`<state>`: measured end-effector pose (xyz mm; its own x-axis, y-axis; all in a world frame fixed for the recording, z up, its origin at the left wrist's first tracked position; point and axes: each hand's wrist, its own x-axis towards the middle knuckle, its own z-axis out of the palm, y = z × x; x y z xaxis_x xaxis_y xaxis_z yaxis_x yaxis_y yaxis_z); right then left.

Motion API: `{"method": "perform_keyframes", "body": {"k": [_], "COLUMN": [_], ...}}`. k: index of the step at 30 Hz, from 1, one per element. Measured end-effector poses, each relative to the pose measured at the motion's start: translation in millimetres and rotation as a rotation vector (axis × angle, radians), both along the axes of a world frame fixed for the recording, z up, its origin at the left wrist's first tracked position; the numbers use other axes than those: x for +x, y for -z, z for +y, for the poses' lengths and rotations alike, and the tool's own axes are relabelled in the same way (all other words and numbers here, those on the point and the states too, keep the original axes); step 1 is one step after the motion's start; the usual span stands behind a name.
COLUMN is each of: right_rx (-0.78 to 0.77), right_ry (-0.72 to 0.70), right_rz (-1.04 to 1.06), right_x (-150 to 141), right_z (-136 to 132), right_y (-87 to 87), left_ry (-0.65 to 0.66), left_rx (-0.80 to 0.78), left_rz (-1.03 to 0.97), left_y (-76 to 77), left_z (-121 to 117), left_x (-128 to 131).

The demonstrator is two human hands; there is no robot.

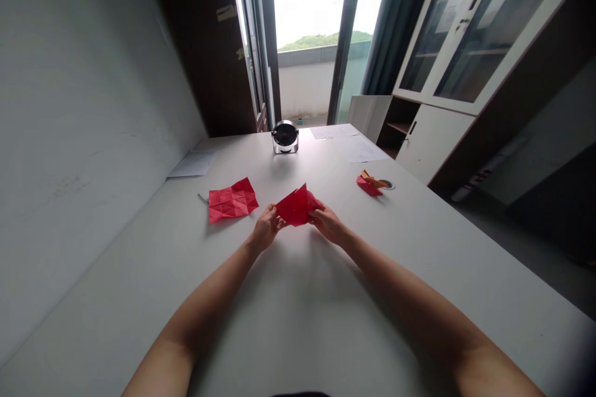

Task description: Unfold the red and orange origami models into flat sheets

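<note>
The person is holding a folded piece of red paper [295,206] between both hands over the middle of the white worktop [298,329]. The left hand [265,227] is pinching the paper's left edge between thumb and fingers; the right hand [327,223] is gripping the opposite side, its thumb lying toward the near face and its other fingers partly hidden behind. A pointed flap is standing up at the top, between the two grips. Whether the lower edge is touching the surface or hanging just clear of it, one cannot tell.

The step in hand is looking like a shaping or folding one: the paper is already carrying layers, and both hands seem to be steadying it rather than setting it down. Any further crease is likely calling for one side being held firm while the other side's fingers are aligning an edge and pressing along it, with light pressure, since thin paper is probably bending easily.

To the left, a creased red sheet [231,201] is lying spread out, showing a grid of fold lines, near the left hand but apart from it. To the right, a folded orange and red paper piece [370,183] is resting beside a round fitting [388,185]. A round black-and-silver device [285,135] is standing farther back.
</note>
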<state>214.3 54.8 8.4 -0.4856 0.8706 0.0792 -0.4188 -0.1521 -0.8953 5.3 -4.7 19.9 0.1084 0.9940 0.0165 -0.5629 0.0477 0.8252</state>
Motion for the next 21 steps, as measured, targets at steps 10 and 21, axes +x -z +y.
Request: {"method": "perform_keyframes", "body": {"k": [10,21], "right_rx": [-0.033,0.001], "right_ry": [0.247,0.107], "right_rz": [0.002,0.098], "right_x": [4.2,2.6], "right_z": [8.9,2.9], "right_y": [6.1,-4.5], "left_ry": [-0.116,-0.222], "left_rx": [-0.042,-0.062], "left_rz": [-0.08,-0.134], "left_y": [6.8,10.4], "left_z": [6.7,10.5], "left_x": [-3.0,-8.0]}}
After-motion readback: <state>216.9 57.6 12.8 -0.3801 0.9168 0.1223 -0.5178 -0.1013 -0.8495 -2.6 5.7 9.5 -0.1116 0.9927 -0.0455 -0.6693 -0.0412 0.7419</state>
